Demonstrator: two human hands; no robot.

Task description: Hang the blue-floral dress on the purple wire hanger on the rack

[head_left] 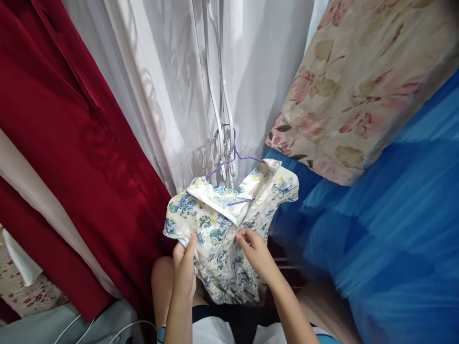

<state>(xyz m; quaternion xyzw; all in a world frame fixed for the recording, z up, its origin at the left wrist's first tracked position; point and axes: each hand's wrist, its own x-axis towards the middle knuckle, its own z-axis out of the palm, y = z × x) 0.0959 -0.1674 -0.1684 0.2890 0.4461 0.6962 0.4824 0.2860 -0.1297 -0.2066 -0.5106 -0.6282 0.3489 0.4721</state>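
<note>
A white shirt [215,229] with blue and green flowers hangs in front of me on a purple wire hanger [235,154]. Its collar spreads apart at the neck, where the hanger's lower bar shows. My left hand [184,267] pinches the shirt's side just below the short sleeve on the left, thumb on top and fingers behind the cloth. At the front opening under the collar, my right hand [253,246] has thumb and fingertips pressed together on the fabric edge. Whether a button lies under those fingertips is hidden.
White straps [215,91] hang down behind the hanger, before a white curtain [161,71]. Red cloth [107,157] drapes on the left. A cream flowered cloth [333,95] and blue tulle [387,215] hang at right. White cables [132,326] lie at lower left.
</note>
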